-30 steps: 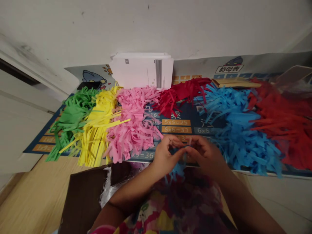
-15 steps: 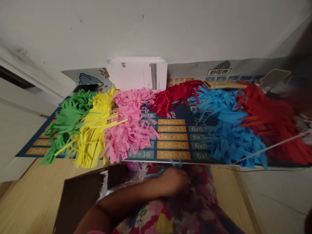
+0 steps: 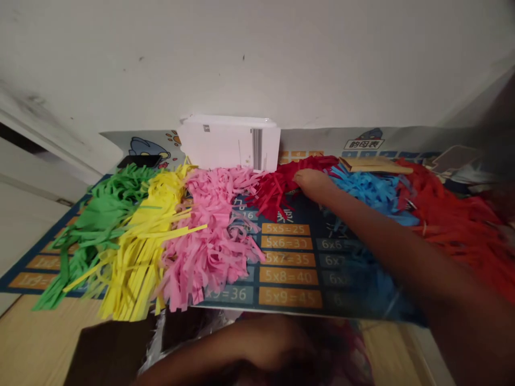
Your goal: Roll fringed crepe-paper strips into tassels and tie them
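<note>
My right hand [image 3: 314, 182] reaches across the table to the dark red tissue-paper tassel [image 3: 277, 187] at the back. Its fingers are curled down onto the right part of that tassel. Below the table's front edge, near my lap, is my left hand [image 3: 277, 340]; it is dark and smeared, so its fingers do not show clearly. Under my right forearm lies a blue fringed tassel [image 3: 366, 187], partly covered. Left of the dark red one spread pink [image 3: 209, 236], yellow [image 3: 137, 257] and green [image 3: 100, 220] tassels. A brighter red tassel [image 3: 446, 214] lies at the right.
A white box with a barcode [image 3: 229, 142] stands against the wall. A dark flat object [image 3: 139, 161] sits at the back left, and a tan flat piece [image 3: 374, 165] at the back right. The table mat [image 3: 287, 289] shows printed multiplication sums. A dark brown box [image 3: 108, 348] stands below.
My right arm has come in from the right, and its hand is now at the dark red tassel. The view has tilted up. My left hand stays low by my lap.
</note>
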The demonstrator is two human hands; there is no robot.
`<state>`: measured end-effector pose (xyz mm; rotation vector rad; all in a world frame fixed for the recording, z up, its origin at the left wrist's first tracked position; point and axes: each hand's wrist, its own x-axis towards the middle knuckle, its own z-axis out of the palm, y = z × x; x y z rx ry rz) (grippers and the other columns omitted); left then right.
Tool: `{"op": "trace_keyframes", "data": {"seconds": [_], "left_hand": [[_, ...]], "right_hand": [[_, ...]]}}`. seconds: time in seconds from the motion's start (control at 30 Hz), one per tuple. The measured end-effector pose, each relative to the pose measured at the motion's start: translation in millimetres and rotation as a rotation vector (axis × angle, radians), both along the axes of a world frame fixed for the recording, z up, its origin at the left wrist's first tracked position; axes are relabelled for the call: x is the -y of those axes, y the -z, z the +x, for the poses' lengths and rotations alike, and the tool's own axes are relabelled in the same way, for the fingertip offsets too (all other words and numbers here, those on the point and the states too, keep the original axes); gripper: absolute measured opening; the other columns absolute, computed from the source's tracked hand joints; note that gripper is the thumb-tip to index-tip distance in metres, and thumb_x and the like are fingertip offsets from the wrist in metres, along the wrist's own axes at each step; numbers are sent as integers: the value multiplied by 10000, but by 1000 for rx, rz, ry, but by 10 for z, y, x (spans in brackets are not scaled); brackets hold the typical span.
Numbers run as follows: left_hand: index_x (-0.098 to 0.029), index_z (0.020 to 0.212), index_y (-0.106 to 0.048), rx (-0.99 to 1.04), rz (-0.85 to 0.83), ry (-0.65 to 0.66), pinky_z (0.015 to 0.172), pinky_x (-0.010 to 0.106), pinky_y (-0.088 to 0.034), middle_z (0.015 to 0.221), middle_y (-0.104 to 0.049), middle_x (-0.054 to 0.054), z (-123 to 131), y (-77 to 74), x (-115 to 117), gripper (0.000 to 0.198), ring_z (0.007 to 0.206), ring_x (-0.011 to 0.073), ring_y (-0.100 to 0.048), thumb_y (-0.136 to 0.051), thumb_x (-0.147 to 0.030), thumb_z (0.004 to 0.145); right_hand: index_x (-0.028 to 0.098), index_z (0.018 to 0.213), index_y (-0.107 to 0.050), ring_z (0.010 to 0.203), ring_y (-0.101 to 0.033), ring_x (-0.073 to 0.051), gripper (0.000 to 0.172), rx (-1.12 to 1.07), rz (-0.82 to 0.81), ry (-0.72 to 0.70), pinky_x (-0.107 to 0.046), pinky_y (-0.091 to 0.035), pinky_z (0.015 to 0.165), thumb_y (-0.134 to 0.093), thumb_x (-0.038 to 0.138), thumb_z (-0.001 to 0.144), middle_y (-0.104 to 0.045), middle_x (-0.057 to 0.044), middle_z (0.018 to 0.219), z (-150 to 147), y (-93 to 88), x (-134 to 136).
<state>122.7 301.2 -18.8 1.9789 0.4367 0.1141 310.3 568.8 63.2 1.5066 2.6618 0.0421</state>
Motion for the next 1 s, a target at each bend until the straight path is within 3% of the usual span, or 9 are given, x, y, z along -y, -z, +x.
{"op": "trace_keyframes", "data": {"seconds": [0.1, 0.23, 0.33, 0.43, 0.63, 0.77, 0.9, 1.0], "left_hand": [[-209, 1229, -685, 56, -54, -38, 867, 280, -536, 1146, -757, 85, -285, -334, -3, 325, 1037, 230, -714, -534, -234, 942], [-219, 1231, -673, 126, -36, -291, 896, 277, -514, 1121, -753, 96, -530, -615, 10, 314, 1033, 216, -704, -551, -340, 968], [-239, 1189, -673, 148, 46, -405, 870, 269, -505, 1061, -752, 79, -597, -686, -26, 272, 995, 198, -697, -557, -361, 975], [-215, 1134, -686, 165, 76, -430, 810, 260, -499, 975, -748, 74, -580, -704, -100, 257, 922, 187, -695, -536, -363, 987], [-186, 1059, -697, 178, 60, -436, 811, 262, -506, 960, -754, 74, -438, -794, -252, 211, 903, 177, -700, -536, -305, 993], [-184, 1042, -700, 167, 166, -469, 836, 262, -510, 973, -755, 63, -371, -1012, -347, 175, 928, 165, -700, -551, -260, 990], [-196, 1006, -713, 122, 380, -524, 841, 279, -519, 1001, -758, 48, -265, -1312, -666, 160, 939, 166, -697, -567, -259, 985], [-186, 932, -723, 58, 627, -556, 861, 326, -507, 986, -758, 45, -86, -1398, -1189, 133, 941, 197, -686, -600, -233, 952]], "right_hand": [[94, 1033, -692, 1049, -659, -223, 215, 84, -91, -8, -409, -516, 939, -594, 277, 975, -701, -133, 1096, -228, 122, -438], [123, 945, -679, 907, -666, -181, 230, 135, -185, -40, -397, -535, 872, -645, 351, 943, -702, -62, 965, -193, 117, -726], [130, 794, -680, 736, -630, -149, 161, 118, -246, -73, -303, -496, 746, -631, 232, 909, -688, -39, 786, -86, 31, -824], [146, 689, -665, 616, -565, -124, 160, 64, -293, -81, -252, -398, 620, -596, 146, 833, -654, -19, 660, 25, -49, -874], [160, 753, -684, 595, -519, -114, 85, -96, -368, -39, -238, -345, 585, -622, 218, 743, -640, -9, 641, 212, -129, -890], [183, 761, -690, 576, -519, -124, 125, -167, -421, 3, -244, -362, 566, -612, 263, 704, -643, 2, 654, 308, -186, -916], [189, 661, -662, 524, -485, -124, 81, -193, -472, 33, -258, -345, 529, -619, 257, 657, -588, 18, 566, 352, -189, -928], [192, 632, -650, 553, -506, -128, 68, -229, -491, 19, -257, -354, 537, -631, 256, 641, -603, 18, 587, 336, -162, -892]]}}
